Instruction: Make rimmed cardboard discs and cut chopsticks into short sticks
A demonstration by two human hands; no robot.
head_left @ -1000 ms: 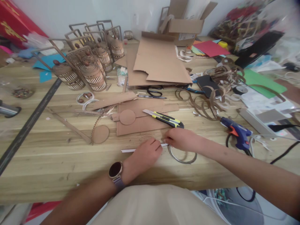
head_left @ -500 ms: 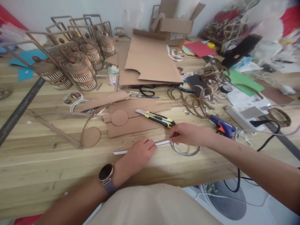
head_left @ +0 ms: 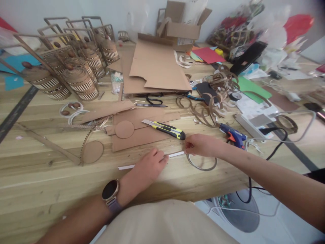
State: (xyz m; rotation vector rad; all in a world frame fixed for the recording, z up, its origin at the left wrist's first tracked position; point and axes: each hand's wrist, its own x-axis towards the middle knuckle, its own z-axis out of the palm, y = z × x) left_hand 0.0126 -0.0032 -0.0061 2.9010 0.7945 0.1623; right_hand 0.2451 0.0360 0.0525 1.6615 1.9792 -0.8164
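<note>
Rests the left hand (head_left: 148, 166) across a white strip (head_left: 176, 154) on the table (head_left: 50, 183), impossible to tell whether pinching or only pressing; clamps the strip farther right between thumb and fingertips of the right hand (head_left: 200, 145), at the far edge of a grey loop (head_left: 203, 169), just beside the knife (head_left: 169, 130)

This looks like a craft workshop, or a room used as one, judging by what covers the wooden table (head_left: 91, 186). Cut card (head_left: 130, 144) lies under the blade of a knife (head_left: 165, 129), with a card disc (head_left: 124, 129) just left of the knife and scissors (head_left: 155, 102) and a pen (head_left: 149, 105) behind it. Right of the knife are a glue gun (head_left: 235, 136) and curled strips (head_left: 203, 113); farther behind it, a big card sheet (head_left: 159, 69), a box (head_left: 184, 31) and coloured paper (head_left: 209, 55). Far left of the knife stands a cluster of near-alike slatted models (head_left: 82, 86)
</note>
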